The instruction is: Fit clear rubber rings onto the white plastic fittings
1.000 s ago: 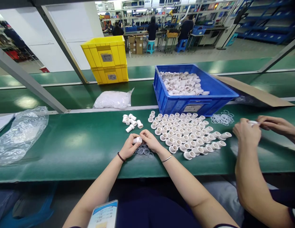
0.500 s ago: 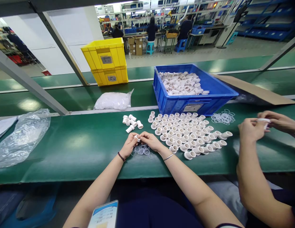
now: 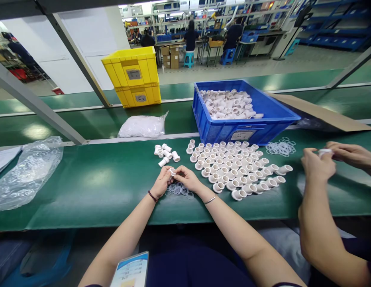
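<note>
Between my two hands is a white plastic pipe fitting, partly covered by my fingers. My left hand is closed around it from the left. From the right, my right hand pinches at its rim; whether a ring is between those fingers is too small to tell. Just below my hands lies a loose pile of translucent rubber rings. A small heap of white fittings rests beyond my hands. To their right, many more flanged fittings stand in rows.
Behind the rows stands a blue crate full of fittings. Yellow crates and a plastic bag sit further back. At right, a co-worker's hands hold a white fitting near another ring pile. Clear plastic lies at left.
My hands stay in nearly the same place, with the fitting turned slightly and more of its rim showing. The co-worker's hands have shifted a little left.
</note>
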`<state>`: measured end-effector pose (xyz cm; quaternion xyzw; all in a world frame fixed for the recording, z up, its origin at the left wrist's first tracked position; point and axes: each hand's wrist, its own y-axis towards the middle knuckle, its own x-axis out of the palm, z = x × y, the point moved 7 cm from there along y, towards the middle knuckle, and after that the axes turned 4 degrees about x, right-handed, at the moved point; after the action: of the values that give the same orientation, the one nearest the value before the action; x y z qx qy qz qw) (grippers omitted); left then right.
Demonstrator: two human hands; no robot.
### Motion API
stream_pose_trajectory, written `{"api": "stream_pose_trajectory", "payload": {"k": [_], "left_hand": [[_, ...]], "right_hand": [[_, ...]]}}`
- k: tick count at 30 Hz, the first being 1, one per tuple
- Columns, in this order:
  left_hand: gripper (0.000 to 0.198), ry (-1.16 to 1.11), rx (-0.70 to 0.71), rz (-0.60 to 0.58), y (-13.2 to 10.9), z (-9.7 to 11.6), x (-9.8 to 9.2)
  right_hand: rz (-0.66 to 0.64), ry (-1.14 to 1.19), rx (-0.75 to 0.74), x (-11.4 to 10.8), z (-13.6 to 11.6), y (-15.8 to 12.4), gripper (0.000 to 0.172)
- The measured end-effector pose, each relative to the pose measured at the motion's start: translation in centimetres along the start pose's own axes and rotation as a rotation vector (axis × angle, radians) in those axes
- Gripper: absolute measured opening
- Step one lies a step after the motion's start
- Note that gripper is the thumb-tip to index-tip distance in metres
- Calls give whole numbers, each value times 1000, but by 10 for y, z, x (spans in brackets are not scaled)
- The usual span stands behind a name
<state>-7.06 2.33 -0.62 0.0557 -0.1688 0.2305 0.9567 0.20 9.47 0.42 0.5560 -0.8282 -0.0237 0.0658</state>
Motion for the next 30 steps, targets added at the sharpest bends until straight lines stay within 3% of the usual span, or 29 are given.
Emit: {"api": "stream_pose_trajectory", "payload": {"k": [3, 6, 10, 13, 16, 18, 21, 23, 26, 30], "left_hand": [[41, -65, -7, 40, 0, 5, 1], [37, -110, 15, 73, 1, 9, -1], [39, -133, 25, 84, 2, 7, -6], [37, -79, 36, 63, 2, 4, -6], [35, 35, 103, 9, -1, 7, -2], [36, 155, 253, 39, -4, 19, -3], [36, 467, 548, 244, -13, 45, -15], [28, 734, 653, 361, -18, 58, -21], [15, 1096, 656, 379, -14, 64, -23], [19, 1316, 572, 236, -1, 51, -23]], "right_hand": [[110, -125, -88, -4, -8, -2, 28], [249, -329, -271, -8, -29, -10, 26], [283, -541, -497, -2, -53, -22, 25], [282, -590, -549, 1, -57, -25, 26], [363, -620, -554, -5, -57, -27, 23], [451, -649, -551, -13, -59, -30, 26], [557, -730, -560, -23, -63, -36, 30], [597, -802, -564, -28, -65, -38, 31], [639, -919, -513, -32, -63, -36, 30], [627, -1012, -408, -33, -57, -30, 28]]}}
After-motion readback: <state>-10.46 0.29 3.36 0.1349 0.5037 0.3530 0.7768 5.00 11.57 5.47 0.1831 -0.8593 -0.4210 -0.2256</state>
